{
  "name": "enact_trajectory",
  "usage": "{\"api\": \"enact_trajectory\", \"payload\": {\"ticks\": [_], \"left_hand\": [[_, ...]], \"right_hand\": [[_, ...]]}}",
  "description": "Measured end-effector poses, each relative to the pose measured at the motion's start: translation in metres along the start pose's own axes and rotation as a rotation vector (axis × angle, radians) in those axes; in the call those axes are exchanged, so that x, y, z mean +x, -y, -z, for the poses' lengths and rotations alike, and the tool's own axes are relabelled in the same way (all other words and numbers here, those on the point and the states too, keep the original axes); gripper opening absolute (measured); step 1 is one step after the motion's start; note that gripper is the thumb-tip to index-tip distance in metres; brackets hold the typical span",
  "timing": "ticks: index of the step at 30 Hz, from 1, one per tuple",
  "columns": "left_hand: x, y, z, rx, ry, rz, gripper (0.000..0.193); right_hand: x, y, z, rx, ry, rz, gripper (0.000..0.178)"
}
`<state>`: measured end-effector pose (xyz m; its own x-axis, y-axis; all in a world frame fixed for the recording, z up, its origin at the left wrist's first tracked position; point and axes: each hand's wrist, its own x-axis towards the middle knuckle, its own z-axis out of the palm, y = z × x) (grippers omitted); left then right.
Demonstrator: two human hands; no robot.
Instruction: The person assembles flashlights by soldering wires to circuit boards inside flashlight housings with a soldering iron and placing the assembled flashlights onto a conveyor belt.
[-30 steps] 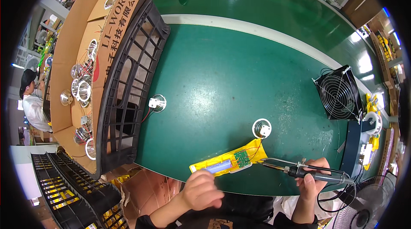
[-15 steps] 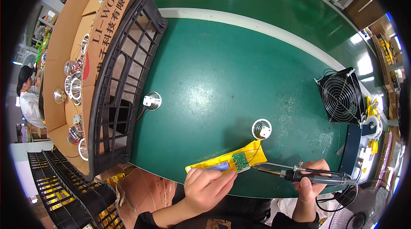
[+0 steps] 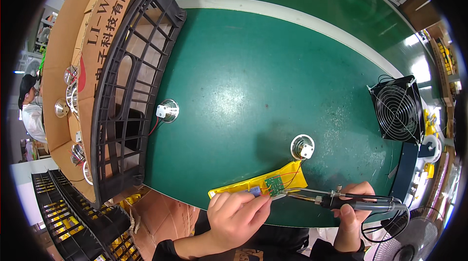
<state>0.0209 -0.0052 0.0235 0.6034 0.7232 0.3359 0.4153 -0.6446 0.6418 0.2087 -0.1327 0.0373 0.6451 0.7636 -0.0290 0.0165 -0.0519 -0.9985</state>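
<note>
On the table's near edge lies a long yellow plastic housing (image 3: pixel 298 177) with a small green circuit board (image 3: pixel 274 184) in it and a blue part (image 3: pixel 255 191) beside the board. My left hand (image 3: pixel 238 218) is closed in a pinch at the housing's near side, by the board's lower edge; its fingertips hide what they grip. My right hand (image 3: pixel 352 214) is wrapped round a black soldering iron (image 3: pixel 360 204) with a thin metal feed tube above its tip. That tip points left, at the board's near edge. Thin wires run from the board to a silver lamp reflector (image 3: pixel 302 147) just beyond.
A second reflector (image 3: pixel 168 110) with a red wire lies by a black plastic crate (image 3: pixel 127 114). A cardboard box (image 3: pixel 90 80) holding more reflectors stands to the left. At the right are a black square fan (image 3: pixel 397 110) and the iron's looping cable (image 3: pixel 407 222).
My right hand has brought the soldering iron's tip slightly left, to the board's near edge. The left hand keeps its pinch. The whole view has shifted a little.
</note>
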Motion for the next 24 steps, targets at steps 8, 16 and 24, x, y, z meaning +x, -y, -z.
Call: {"api": "enact_trajectory", "payload": {"ticks": [8,16,24], "left_hand": [[0.0011,0.0016,-0.0007,0.009,0.008,-0.010,0.019],[0.0017,0.0021,0.0018,0.013,0.041,-0.017,0.019],[0.0019,0.0024,0.0030,0.012,0.064,-0.017,0.019]], "right_hand": [[-0.0002,-0.0002,0.0007,-0.017,0.019,-0.034,0.027],[-0.0001,0.0001,-0.0012,-0.006,0.018,-0.031,0.027],[-0.0003,0.0014,-0.0024,0.000,0.004,-0.036,0.027]]}}
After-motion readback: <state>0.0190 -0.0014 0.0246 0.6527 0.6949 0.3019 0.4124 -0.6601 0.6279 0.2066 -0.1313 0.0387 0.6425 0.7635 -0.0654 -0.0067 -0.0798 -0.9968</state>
